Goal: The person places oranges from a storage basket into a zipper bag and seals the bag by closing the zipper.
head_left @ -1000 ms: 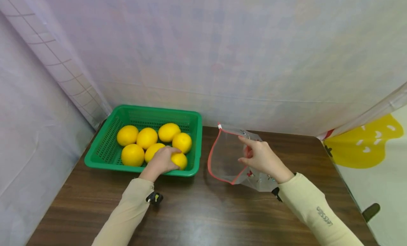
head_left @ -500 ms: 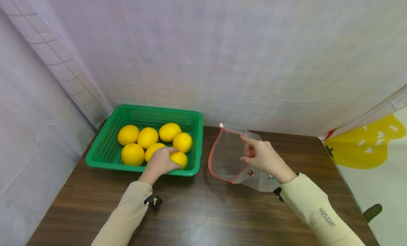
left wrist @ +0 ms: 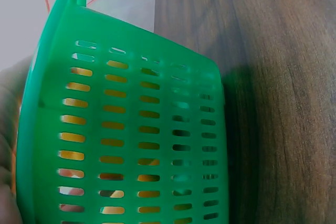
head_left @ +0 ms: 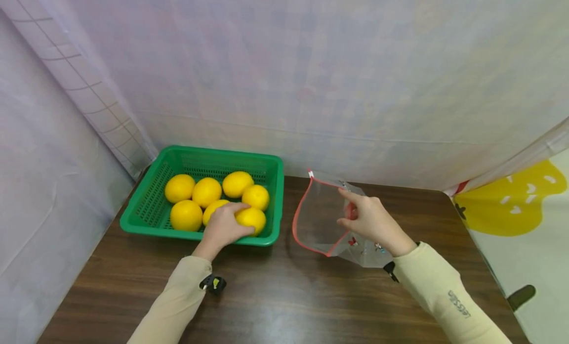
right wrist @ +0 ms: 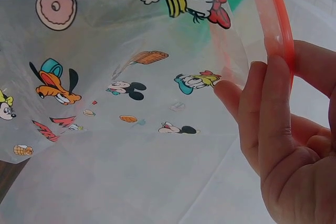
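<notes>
As the left hand [head_left: 225, 228] grips a round yellow fruit [head_left: 253, 220] (likely firm, best cupped mid-girth) at the near-right corner of a green plastic basket [head_left: 276, 200], the right hand [head_left: 370, 219] pinches a clear red-rimmed plastic bag [right wrist: 121, 72]

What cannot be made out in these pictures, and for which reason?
Head: part of one yellow fruit, behind the left hand.
Left wrist: the fruit count, behind the green basket.
Right wrist: part of the right hand, cut by the right edge.
Head: print details on the clear bag, too small.

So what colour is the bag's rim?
The bag's rim is orange-red, showing best in the right wrist view.
</notes>
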Demonstrator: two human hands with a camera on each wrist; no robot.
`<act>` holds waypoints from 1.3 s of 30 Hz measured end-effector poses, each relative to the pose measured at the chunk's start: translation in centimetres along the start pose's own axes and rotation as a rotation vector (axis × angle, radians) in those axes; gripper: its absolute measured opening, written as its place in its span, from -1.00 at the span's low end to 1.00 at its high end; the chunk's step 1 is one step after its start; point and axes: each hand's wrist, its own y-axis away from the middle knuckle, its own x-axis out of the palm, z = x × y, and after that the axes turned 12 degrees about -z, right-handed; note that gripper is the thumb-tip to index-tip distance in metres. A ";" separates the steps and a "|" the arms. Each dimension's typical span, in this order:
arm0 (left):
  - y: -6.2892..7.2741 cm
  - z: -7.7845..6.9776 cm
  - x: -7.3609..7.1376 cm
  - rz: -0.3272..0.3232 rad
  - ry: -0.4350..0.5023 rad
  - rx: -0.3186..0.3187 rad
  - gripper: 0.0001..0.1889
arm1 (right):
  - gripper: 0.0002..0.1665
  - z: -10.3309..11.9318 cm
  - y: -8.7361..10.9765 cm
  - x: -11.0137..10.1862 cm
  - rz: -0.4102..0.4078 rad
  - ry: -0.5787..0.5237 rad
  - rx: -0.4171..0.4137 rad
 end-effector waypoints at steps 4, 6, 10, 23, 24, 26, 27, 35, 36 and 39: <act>0.1 0.3 0.0 -0.038 0.067 -0.009 -0.41 | -0.18 0.0 0.0 0.0 -0.015 0.000 0.009; 0.1 0.4 0.0 -0.062 0.097 -0.002 -0.42 | -0.18 0.0 0.0 0.0 -0.028 0.001 0.014; 0.3 0.5 -0.1 -0.111 0.167 0.012 -0.42 | -0.17 0.0 -0.1 0.0 -0.042 -0.003 0.028; 0.6 -1.7 -1.6 -0.133 0.344 -0.019 -0.43 | -0.22 0.1 -0.3 -0.2 -0.084 0.005 0.034; 0.6 -2.0 -1.7 -0.133 0.358 -0.015 -0.43 | -0.24 0.1 -0.4 -0.1 -0.082 -0.003 0.038; 0.6 -2.8 -1.9 -0.133 0.390 -0.007 -0.44 | -0.23 0.1 -0.4 -0.1 -0.074 -0.023 0.047; 0.6 -3.2 -2.0 -0.131 0.408 -0.001 -0.44 | -0.22 0.1 -0.5 -0.1 -0.071 -0.031 0.054; 0.6 -5.9 -1.4 -0.110 0.493 0.035 -0.47 | -0.09 0.2 -0.6 -0.2 -0.070 -0.020 0.076; 0.6 -6.2 -1.3 -0.109 0.493 0.035 -0.47 | -0.08 0.2 -0.6 -0.2 -0.068 -0.018 0.073; 0.6 -7.0 -0.9 -0.112 0.495 0.053 -0.48 | -0.05 0.3 -0.6 -0.2 -0.063 -0.021 0.072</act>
